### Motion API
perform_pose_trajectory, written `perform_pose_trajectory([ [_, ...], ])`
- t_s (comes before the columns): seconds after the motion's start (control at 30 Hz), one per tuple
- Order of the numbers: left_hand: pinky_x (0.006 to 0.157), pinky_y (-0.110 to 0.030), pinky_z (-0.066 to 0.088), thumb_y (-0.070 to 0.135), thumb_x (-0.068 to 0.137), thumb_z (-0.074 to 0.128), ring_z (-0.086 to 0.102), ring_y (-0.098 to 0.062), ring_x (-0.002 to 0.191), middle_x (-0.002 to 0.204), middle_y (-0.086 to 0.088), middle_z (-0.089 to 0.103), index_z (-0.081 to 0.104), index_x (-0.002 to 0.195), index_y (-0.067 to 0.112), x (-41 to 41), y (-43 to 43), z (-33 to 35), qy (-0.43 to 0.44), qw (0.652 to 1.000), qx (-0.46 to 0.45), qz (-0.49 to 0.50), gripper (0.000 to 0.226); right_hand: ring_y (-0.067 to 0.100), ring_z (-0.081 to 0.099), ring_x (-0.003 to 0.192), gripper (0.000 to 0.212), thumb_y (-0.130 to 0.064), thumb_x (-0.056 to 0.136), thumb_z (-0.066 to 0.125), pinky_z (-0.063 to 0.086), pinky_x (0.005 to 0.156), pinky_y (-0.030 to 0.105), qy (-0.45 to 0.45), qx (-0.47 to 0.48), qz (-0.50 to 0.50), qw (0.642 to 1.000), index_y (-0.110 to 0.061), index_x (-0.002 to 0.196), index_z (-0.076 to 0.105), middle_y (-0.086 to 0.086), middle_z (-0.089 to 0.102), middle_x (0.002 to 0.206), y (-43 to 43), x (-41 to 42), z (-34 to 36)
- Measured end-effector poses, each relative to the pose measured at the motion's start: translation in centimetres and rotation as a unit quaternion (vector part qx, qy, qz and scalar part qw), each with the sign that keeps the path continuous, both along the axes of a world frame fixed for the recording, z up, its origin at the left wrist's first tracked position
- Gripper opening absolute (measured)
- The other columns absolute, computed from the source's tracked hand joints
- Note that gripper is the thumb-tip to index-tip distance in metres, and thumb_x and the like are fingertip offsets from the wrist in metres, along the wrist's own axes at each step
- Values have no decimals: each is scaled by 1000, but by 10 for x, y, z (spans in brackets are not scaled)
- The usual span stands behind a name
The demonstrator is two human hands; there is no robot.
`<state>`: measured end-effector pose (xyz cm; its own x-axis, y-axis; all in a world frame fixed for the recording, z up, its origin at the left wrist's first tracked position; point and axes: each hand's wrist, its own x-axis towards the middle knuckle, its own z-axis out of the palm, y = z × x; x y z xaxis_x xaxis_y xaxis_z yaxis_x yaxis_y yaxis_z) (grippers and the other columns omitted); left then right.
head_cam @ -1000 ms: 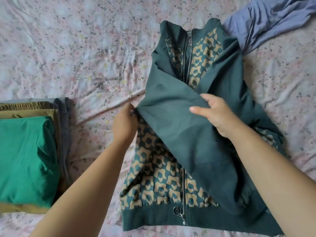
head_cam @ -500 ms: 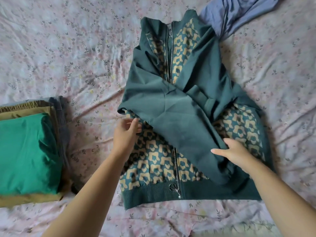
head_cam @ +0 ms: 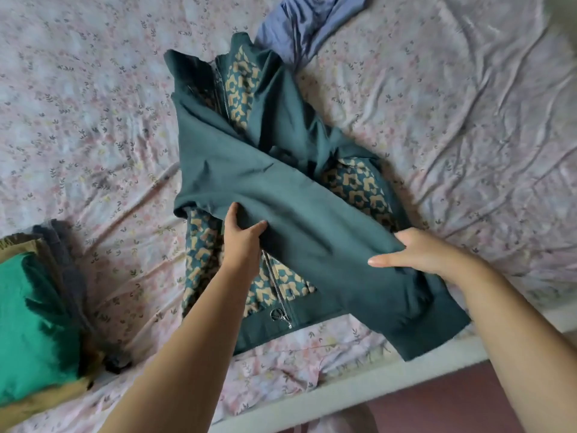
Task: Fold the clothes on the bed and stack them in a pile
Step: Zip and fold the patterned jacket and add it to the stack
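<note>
Since we fold on the bed [head_cam: 93,104] itself, its flowered sheet fills the view. Our jacket [head_cam: 281,120], dark green with a tan-patterned front, lies flat at the centre, collar toward 12 o'clock and hem toward 6, which we judge lets the sleeves cross the chest. At 8 o'clock sits the pile [head_cam: 34,323] of folded clothes, a green piece on top, well apart from the jacket and so out of the work. A blue garment [head_cam: 306,23] waits at 12 o'clock, just beside the collar. One sleeve [head_cam: 312,220] runs over the front from 10 o'clock to 4, its cuff reaching the bed's near edge. Our right hand [head_cam: 418,254] pinches that sleeve near the cuff, thumb straight, fingers curled into the cloth, seemingly to steer it. Our left hand [head_cam: 242,235] lies spread on the sleeve's lower edge, pressing it down as an anchor. A metal zip pull [head_cam: 279,315] rests at the hem. We read no brand, label or writing anywhere.
</note>
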<state>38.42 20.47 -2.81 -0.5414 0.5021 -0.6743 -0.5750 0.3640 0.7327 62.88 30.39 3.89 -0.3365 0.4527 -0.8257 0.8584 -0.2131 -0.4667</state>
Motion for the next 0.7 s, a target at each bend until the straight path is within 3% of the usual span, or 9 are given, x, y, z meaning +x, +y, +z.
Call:
perform_pose_trajectory([
  [0.1,90,-33,47,-13,86,48,50,-22,111,127,-5,46,34,138,17,3,3,3,-16,1000,-5,16,62,20,66,89,28,-29,71,78,48,87,37,-18,-14,-82,996,-12,91,70,4,72,91,-6,30,-2],
  [0.2,78,-28,49,-14,87,45,48,-23,107,126,-6,41,34,139,16,6,0,2,-4,999,-28,-31,61,19,61,100,60,-47,65,76,47,92,37,-22,-6,-141,990,-12,111,63,3,65,111,-13,50,-7],
  [0.23,76,-27,50,-14,87,45,49,-24,106,127,-8,41,34,139,15,8,-1,1,5,998,-39,-55,60,21,60,102,61,-48,67,74,45,94,39,-23,-2,-155,988,-10,113,61,5,64,114,-15,54,-11],
  [0.3,73,-26,54,-13,88,45,52,-23,102,126,-9,42,33,140,14,10,-4,-4,18,993,-64,-97,60,23,60,95,35,-32,83,65,44,88,37,-14,25,-172,985,-5,105,61,10,65,106,-19,54,-13],
  [0.37,71,-26,57,-11,89,45,56,-23,97,126,-11,44,33,141,15,10,-7,-10,12,989,-78,-123,59,27,59,92,22,-21,88,61,44,81,36,-9,60,-202,977,-2,98,59,14,63,100,-19,49,-16],
  [0.43,68,-25,57,-6,90,48,60,-22,90,128,-14,49,34,140,18,9,-10,-14,24,982,-98,-159,57,27,58,90,16,-15,87,61,44,79,35,17,58,-267,962,-4,98,58,16,62,102,-17,38,-16],
  [0.57,45,-12,45,8,95,47,60,-11,70,117,-12,58,37,139,18,2,-12,-12,118,942,-150,-275,46,19,60,74,19,-5,86,59,49,66,28,90,-17,-373,923,-4,105,59,12,65,91,-3,-6,-8],
  [0.63,35,-10,35,15,96,45,62,-10,66,107,-7,61,42,136,16,-9,-15,-10,181,910,-171,-332,39,12,61,67,9,-5,86,59,50,56,23,121,-45,-368,921,-9,93,62,5,66,82,4,-38,-6],
  [0.7,36,-11,34,21,97,44,62,-7,62,91,0,65,51,128,16,-26,-20,-8,248,882,-187,-354,32,10,61,59,12,-6,86,59,51,51,18,152,-79,-370,913,-15,79,62,1,66,70,12,-81,-8],
])
